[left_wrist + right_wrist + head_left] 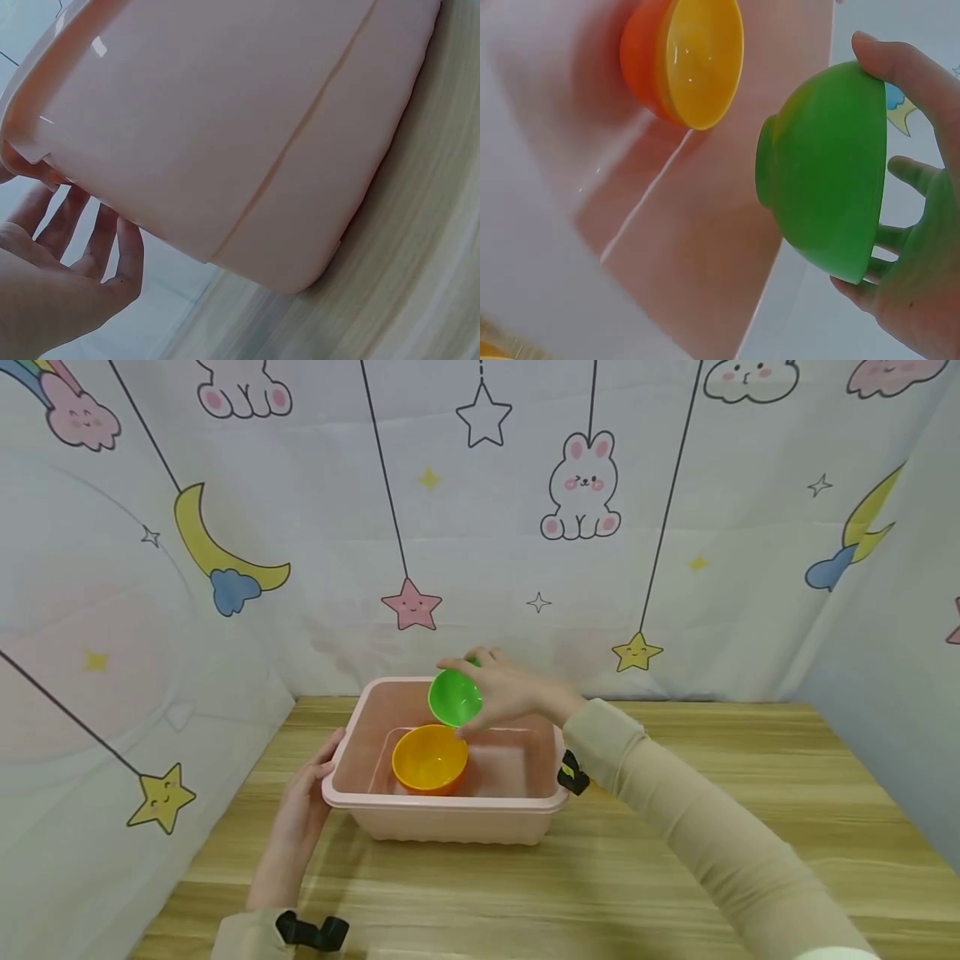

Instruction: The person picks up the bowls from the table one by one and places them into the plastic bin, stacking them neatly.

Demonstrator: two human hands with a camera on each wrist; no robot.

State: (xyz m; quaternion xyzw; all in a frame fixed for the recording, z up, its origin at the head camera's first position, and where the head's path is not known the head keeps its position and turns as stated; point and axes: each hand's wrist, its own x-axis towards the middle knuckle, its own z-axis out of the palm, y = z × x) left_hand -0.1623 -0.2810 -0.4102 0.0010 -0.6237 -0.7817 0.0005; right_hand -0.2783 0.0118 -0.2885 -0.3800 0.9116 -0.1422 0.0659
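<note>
My right hand [512, 687] holds a small green bowl [452, 697] by its rim, above a pink plastic basin [442, 804]. In the right wrist view the green bowl [829, 172] is tilted on its side, thumb at one edge and fingers at the other. Inside the basin sits an orange bowl with a yellow interior [431, 758], just below the green one and to its left. My left hand [306, 789] grips the basin's left rim; in the left wrist view its fingers [97, 236] curl up under that rim.
The basin stands on a wood-grain table [465, 902]. A cloth with printed stars and bunnies [510, 560] hangs behind and at both sides. Something yellow-orange [490, 351], mostly hidden, lies just outside the basin's right side. Black straps [311, 932] are on both wrists.
</note>
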